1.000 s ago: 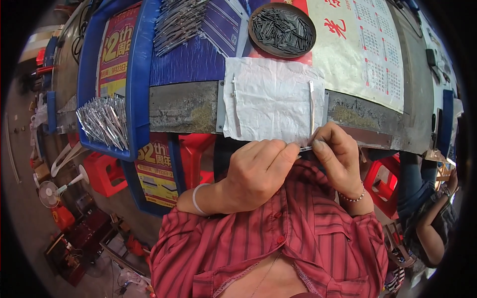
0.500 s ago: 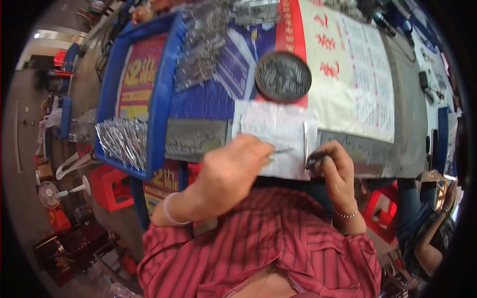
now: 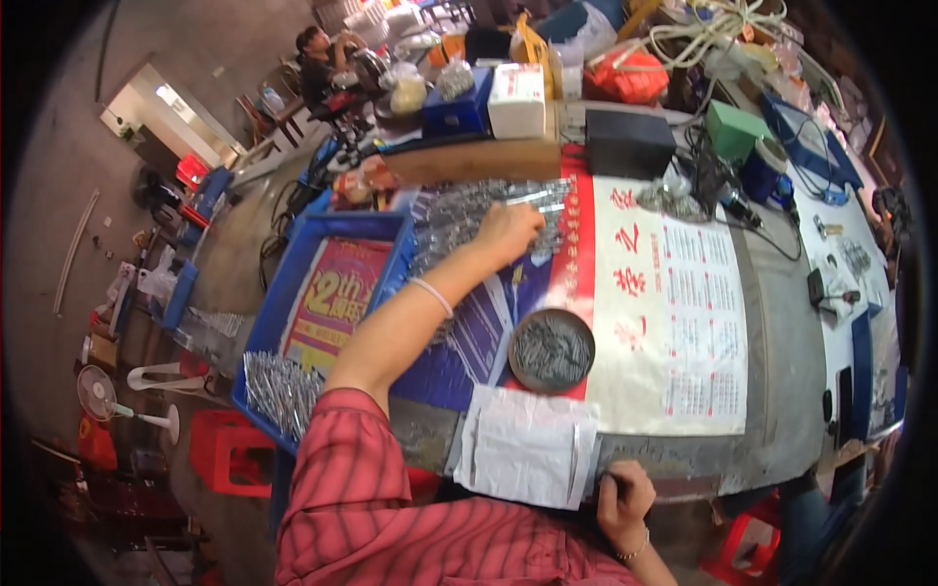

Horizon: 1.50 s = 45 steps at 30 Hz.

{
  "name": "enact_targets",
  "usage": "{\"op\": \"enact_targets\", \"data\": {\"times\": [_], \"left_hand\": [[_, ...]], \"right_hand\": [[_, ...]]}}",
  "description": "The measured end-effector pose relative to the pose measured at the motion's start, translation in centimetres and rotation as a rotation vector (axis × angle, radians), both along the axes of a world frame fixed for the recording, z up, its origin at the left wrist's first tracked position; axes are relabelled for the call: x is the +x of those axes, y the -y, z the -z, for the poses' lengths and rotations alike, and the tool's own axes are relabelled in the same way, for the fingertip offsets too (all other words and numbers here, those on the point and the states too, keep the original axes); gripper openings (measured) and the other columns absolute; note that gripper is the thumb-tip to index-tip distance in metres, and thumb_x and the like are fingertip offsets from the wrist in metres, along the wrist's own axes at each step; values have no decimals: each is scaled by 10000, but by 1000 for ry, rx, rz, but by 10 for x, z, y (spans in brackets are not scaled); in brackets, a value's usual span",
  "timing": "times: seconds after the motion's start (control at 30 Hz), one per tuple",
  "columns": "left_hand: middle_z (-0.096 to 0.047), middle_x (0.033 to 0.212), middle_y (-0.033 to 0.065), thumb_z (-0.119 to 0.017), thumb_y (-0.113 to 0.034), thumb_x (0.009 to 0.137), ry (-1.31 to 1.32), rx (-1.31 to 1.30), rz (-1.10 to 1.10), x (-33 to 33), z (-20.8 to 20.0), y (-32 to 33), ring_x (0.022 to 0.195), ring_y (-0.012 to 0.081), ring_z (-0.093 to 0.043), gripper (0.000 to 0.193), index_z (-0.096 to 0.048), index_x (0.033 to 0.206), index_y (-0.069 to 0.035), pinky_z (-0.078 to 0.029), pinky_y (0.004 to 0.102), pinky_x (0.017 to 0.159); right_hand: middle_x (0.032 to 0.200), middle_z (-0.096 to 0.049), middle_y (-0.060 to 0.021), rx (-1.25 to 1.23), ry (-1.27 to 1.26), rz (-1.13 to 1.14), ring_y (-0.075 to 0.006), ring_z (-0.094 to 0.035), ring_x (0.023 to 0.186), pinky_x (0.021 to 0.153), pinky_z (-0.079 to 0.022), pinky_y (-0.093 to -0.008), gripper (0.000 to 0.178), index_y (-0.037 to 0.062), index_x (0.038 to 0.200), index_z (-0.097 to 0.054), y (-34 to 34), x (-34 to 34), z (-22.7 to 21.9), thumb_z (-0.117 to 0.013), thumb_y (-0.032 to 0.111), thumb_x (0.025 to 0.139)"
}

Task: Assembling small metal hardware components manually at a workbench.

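My left hand [image 3: 510, 234] reaches far forward onto a spread of thin silvery metal pieces [image 3: 449, 217]. Its fingers are curled down among them, and what they hold is hidden. My right hand [image 3: 626, 496] stays at the near table edge, beside the right edge of a creased white paper [image 3: 528, 444]. Its fingers are bent closed, and I cannot make out what is in them. Just beyond the paper stands a round dish [image 3: 552, 352] of small dark grey slivers. A blue tray [image 3: 391, 256] to the left holds a bundle of slender silvery pieces [image 3: 281, 391] at its near end.
A red and cream printed sheet [image 3: 708, 391] covers the table right of the dish. Along the back are a wooden board [image 3: 479, 162], a dark box [image 3: 628, 143], a green box [image 3: 735, 131] and cables. A red stool [image 3: 231, 451] is at lower left. Another person [image 3: 318, 73] sits far off.
My left hand has moved from above the white paper, where it held a thin dark piece, forward to the metal pieces. My right hand stays near the paper. The view has tilted up.
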<state>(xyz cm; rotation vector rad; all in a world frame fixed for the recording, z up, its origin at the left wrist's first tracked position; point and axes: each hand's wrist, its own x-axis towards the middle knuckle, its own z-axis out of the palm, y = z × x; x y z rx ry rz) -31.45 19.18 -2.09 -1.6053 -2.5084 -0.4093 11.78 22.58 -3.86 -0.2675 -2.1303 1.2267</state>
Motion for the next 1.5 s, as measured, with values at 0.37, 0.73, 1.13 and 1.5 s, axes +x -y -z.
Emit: {"op": "enact_targets", "data": {"times": [0.37,0.73,1.13,1.5], "left_hand": [[-613,885,125,-624,-129,765,20,234,64,22,-69,82,843,326,-604,155,-641,908,-71,-487,404,743],[-662,819,101,-644,-135,803,133,138,-516,53,-121,326,732,155,-634,170,-658,914,-7,-495,275,668],[-676,829,160,-653,-197,706,578,-240,-587,24,-46,359,762,250,-656,230,-695,871,-42,-512,348,706],[-653,816,219,-637,-252,733,652,-294,-567,10,-15,334,744,300,-649,298,-664,844,23,-503,390,695]], "right_hand": [[645,-511,-113,31,15,11,-239,-497,506,476,-392,-314,87,23,816,-526,5,-5,-4,-580,-25,768],[707,-529,-107,-26,101,63,-168,-509,590,560,-419,-261,38,-8,866,-546,11,-7,2,-567,-2,834],[680,-506,-53,25,122,75,-93,-458,579,538,-398,-231,45,-13,857,-534,12,-2,12,-555,24,870],[673,-510,-66,90,108,77,-123,-492,583,556,-406,-246,30,-7,827,-528,14,-7,2,-557,-10,835]]}}
